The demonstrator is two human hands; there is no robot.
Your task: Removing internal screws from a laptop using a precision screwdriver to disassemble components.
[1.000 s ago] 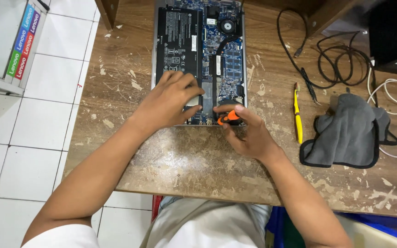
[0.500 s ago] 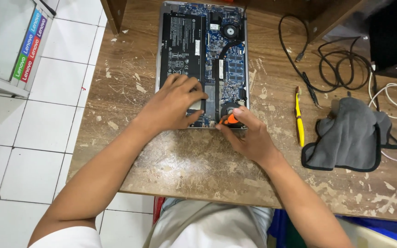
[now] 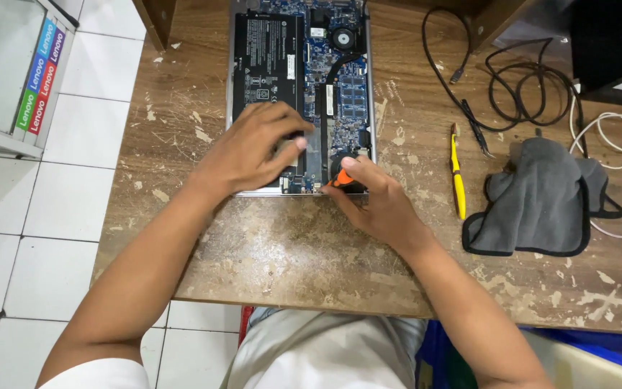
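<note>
An opened laptop lies bottom-up on the worn wooden table, its black battery, blue circuit board and fan exposed. My left hand rests flat on the laptop's near edge, fingers spread over the board and battery. My right hand grips a small orange-handled screwdriver, its tip down at the laptop's near right corner. The tip itself is hidden by my fingers.
A yellow-handled tool lies right of the laptop. A grey cloth sits further right, with black cables and white cables behind it. A grey case stands on the tiled floor at left.
The view has shifted slightly. Both hands stay at the laptop's near edge, and the right hand has kept the screwdriver at the same corner.
</note>
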